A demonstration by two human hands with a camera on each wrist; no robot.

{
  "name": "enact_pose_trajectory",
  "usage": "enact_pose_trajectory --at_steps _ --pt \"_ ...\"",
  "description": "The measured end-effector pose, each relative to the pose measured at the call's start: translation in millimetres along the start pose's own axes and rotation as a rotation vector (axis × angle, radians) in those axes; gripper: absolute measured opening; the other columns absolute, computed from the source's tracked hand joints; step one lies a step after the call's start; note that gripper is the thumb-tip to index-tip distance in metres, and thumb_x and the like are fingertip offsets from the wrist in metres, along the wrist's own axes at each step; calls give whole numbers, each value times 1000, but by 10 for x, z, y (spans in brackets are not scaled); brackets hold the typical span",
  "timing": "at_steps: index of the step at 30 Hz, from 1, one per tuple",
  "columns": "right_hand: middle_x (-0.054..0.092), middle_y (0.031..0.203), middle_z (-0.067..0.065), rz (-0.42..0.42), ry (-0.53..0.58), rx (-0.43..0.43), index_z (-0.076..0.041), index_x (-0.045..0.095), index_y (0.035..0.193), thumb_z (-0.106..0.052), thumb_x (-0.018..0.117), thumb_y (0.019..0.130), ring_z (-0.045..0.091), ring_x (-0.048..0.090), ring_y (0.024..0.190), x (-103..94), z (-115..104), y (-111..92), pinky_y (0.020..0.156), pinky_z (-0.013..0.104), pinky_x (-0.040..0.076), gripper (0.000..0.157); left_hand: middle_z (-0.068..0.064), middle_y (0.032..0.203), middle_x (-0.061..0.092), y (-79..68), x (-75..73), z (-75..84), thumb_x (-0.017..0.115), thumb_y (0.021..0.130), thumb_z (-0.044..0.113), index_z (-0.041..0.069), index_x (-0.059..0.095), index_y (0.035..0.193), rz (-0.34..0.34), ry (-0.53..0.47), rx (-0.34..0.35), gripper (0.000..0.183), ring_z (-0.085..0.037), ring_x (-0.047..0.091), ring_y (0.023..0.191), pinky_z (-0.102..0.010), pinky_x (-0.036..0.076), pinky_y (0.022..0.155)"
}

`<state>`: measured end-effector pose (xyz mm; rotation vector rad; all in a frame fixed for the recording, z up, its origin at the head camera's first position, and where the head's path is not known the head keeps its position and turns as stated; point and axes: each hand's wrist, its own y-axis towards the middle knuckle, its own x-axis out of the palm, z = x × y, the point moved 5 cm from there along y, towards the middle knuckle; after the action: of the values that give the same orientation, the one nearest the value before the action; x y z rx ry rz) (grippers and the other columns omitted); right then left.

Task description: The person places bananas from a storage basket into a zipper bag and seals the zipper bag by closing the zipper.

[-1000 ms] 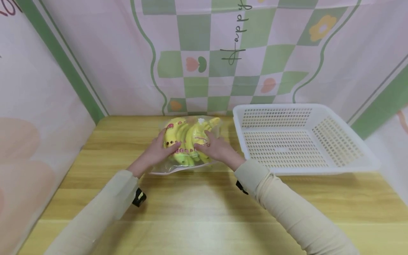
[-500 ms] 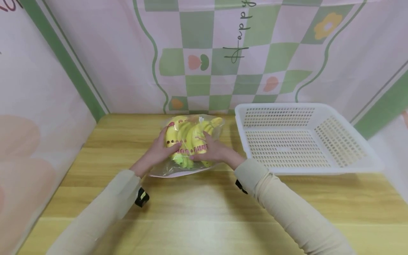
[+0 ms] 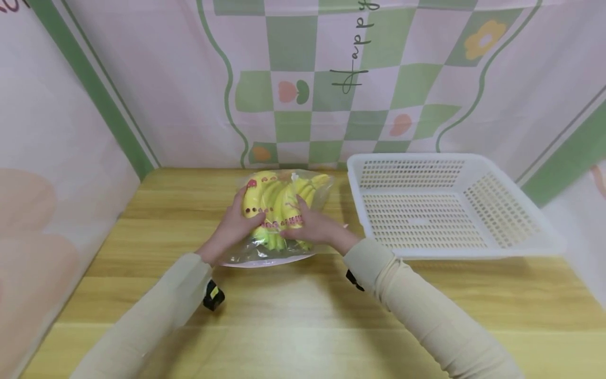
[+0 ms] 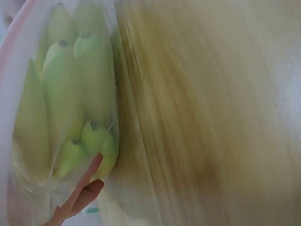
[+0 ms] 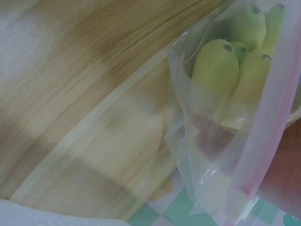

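A clear zip bag (image 3: 258, 253) with pink printing holds yellow bananas (image 3: 276, 197) at the back middle of the table. My left hand (image 3: 233, 223) grips the bag's left side, its thumb lying over the top. On the right side my right hand (image 3: 319, 226) holds it the same way. The left wrist view shows the green-tinged banana tips (image 4: 70, 80) through the plastic and fingertips (image 4: 89, 186) wrapped round the far side. In the right wrist view, the pink zip strip (image 5: 273, 117) crosses in front of the right hand, and part of that hand shows blurred through the plastic.
A white perforated plastic basket (image 3: 428, 252) stands just right of the bag with nothing in it. The wooden table (image 3: 293, 321) runs back to a patterned cloth wall (image 3: 331, 126), and another cloth (image 3: 61, 158) hangs at the left.
The bag's near edge has come slightly toward me. My right hand has shifted a little lower on its side of the bag, while the left keeps its hold. The basket has not moved.
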<state>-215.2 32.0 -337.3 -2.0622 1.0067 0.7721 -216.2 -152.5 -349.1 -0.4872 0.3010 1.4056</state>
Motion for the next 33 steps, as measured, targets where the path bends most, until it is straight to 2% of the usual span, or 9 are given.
enact_pose_trajectory --at_steps 4,7,10,13,18,21,28,33 --pt "51 139 22 11 -25 -6 -9 -15 152 -51 57 90 34 63 109 5 -30 -11 98 45 50 105 -21 130 50 -3 8 14 62 87 26 18 4 155 27 11 -16 89 -31 58 106 -37 52 93" --pt "64 122 19 21 -56 -1 -7 -14 152 -48 55 91 26 67 88 2 -61 -15 80 37 56 101 -21 129 50 11 9 21 62 86 25 16 5 154 37 18 -19 90 -30 59 104 -35 54 88" --pt "69 104 13 33 -80 4 -6 -10 153 -44 54 93 19 63 71 -7 -105 -20 61 31 52 95 -19 125 52 16 11 28 62 86 24 16 6 154 41 10 -25 89 -28 61 98 -30 56 80" --pt "68 87 9 44 -90 11 -5 -6 153 -40 53 94 18 58 61 -17 -149 -31 51 28 46 91 -19 122 53 8 9 32 62 86 24 16 5 154 41 -3 -40 89 -25 62 93 -27 56 75" --pt "57 65 2 69 -109 18 -5 -2 154 -37 54 94 14 48 51 -33 -191 -47 45 24 38 88 -21 122 53 2 3 33 61 85 22 16 5 154 49 -8 -58 89 -25 61 90 -26 56 71" --pt "49 59 -2 84 -109 11 -4 0 153 -35 54 94 11 41 47 -41 -210 -52 43 22 34 87 -21 123 53 0 -6 37 61 85 22 15 6 154 55 -5 -54 88 -25 61 92 -26 56 73" --pt "46 59 -2 96 -103 15 -5 3 154 -34 54 94 11 37 47 -46 -239 -25 42 23 31 85 -22 127 53 -2 -56 44 59 88 24 16 6 154 46 -4 -54 85 -27 62 97 -28 55 78" --pt "52 65 1 96 -91 24 -7 3 154 -35 54 94 14 44 52 -31 -280 38 48 26 39 84 -23 127 52 5 -125 20 59 88 23 17 5 154 46 -11 -67 86 -28 62 97 -29 57 77"
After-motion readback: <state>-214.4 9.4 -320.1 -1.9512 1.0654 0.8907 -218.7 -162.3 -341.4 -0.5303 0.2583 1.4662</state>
